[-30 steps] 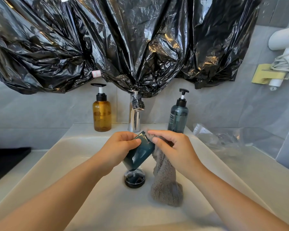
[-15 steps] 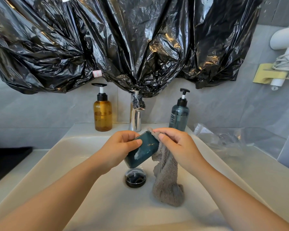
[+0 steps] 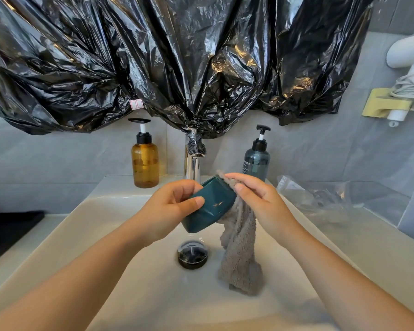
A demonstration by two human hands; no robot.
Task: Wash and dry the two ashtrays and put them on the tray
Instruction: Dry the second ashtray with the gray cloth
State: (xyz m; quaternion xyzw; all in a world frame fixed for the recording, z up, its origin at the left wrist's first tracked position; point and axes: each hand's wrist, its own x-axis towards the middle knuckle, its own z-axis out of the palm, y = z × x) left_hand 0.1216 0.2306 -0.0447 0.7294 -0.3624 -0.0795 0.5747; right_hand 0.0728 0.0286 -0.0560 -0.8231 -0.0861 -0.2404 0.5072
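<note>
Hands (image 3: 170,211) press cloth (image 3: 239,249) on ashtray (image 3: 210,209) rim above sink (image 3: 101,237)

Dark teal ashtray (image 3: 208,206) with small gold flecks, just in front of the chrome faucet (image 3: 193,166). Fuzzy grey cloth (image 3: 239,254) right of the faucet. Cream sink (image 3: 105,211) below, with a black, chrome-rimmed drain stopper (image 3: 193,255). Amber bottle (image 3: 145,163) left of the faucet, smoky blue-grey bottle (image 3: 257,161) right, both black-pumped. Glossy black plastic sheet (image 3: 177,56) above the faucet, bearing a white label (image 3: 136,104) outlined in red. Pale grey wall tiles (image 3: 58,158) behind.
</note>
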